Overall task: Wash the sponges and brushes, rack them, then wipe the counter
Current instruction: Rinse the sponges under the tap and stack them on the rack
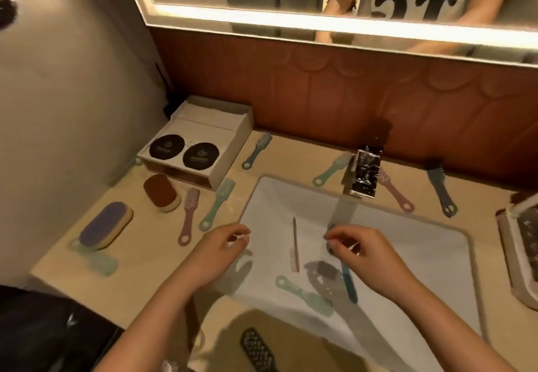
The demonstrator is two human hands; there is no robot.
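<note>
My right hand (366, 255) is closed around the head end of a teal brush (350, 283), right where the tap's water stream (341, 211) lands in the white sink (270, 194). The brush handle points toward me and casts a shadow on the basin. My left hand (221, 251) hovers over the sink's left rim, fingers loosely curled and holding nothing. A pink brush (295, 245) and a pale green brush (305, 296) lie in the basin. A purple sponge (104, 224) and a brown sponge (160, 192) rest on the counter to the left.
Several more brushes lie on the beige counter: pink (189, 216) and green (217, 204) on the left, grey-blue (257, 150) behind, others either side of the chrome tap (365, 172). A box with two black discs (198, 143) stands back left. A rack (521, 249) sits at the right edge.
</note>
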